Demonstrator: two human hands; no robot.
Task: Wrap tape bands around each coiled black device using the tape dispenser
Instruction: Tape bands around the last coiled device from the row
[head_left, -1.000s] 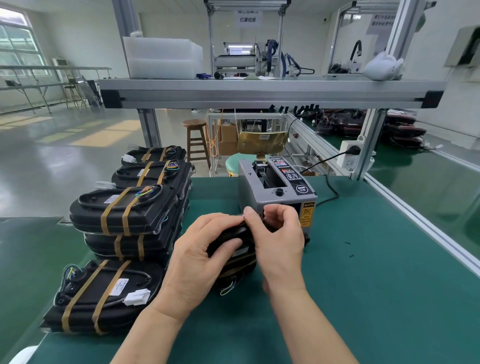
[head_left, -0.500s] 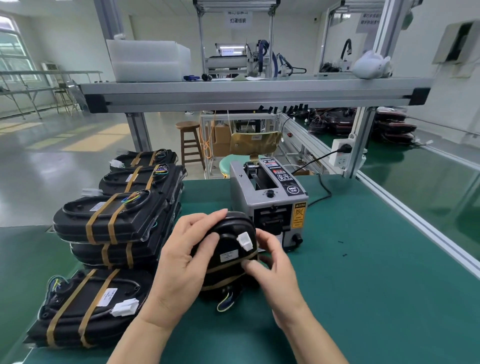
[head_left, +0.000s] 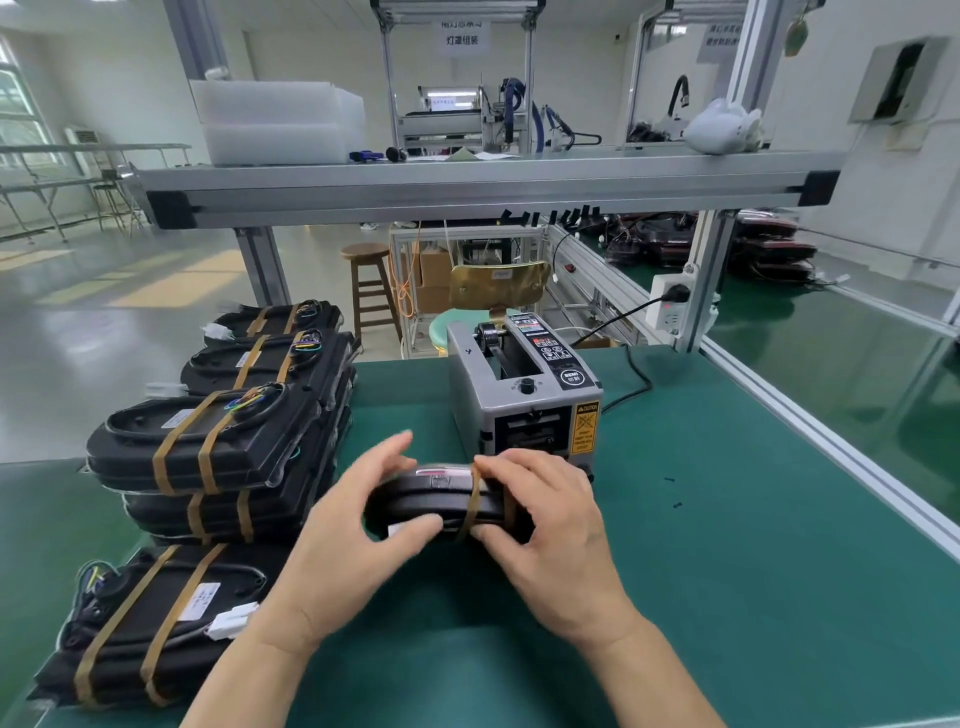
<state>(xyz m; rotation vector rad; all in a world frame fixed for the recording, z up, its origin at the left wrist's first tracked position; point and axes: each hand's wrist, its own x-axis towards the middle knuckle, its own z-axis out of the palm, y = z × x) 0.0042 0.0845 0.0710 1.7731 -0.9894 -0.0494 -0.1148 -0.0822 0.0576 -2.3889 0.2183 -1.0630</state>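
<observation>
Judging by the left of the frame, much of the batch looks finished: the stacked devices (head_left: 218, 447) there each show two brown bands. One black device (head_left: 441, 501) is in hand at the centre, just in front of the tape dispenser (head_left: 519, 410) and low over the green bench (head_left: 727, 571). The left hand (head_left: 358, 530) grips its left end, fingers over the top and thumb on the near side. The right hand (head_left: 545, 514) curls round the right part, its fingers on a tape band (head_left: 471, 506) that wraps the near face. This looks like the smoothing-down of that band. If two bands are the rule, a second may be wanted, though a brownish edge under the right fingers could already be it; I cannot tell. The left hand is motion-blurred, the device's far side and right end are covered, the dispenser's outlet is too dark to show a waiting strip, and no unwrapped devices can be made out.
</observation>
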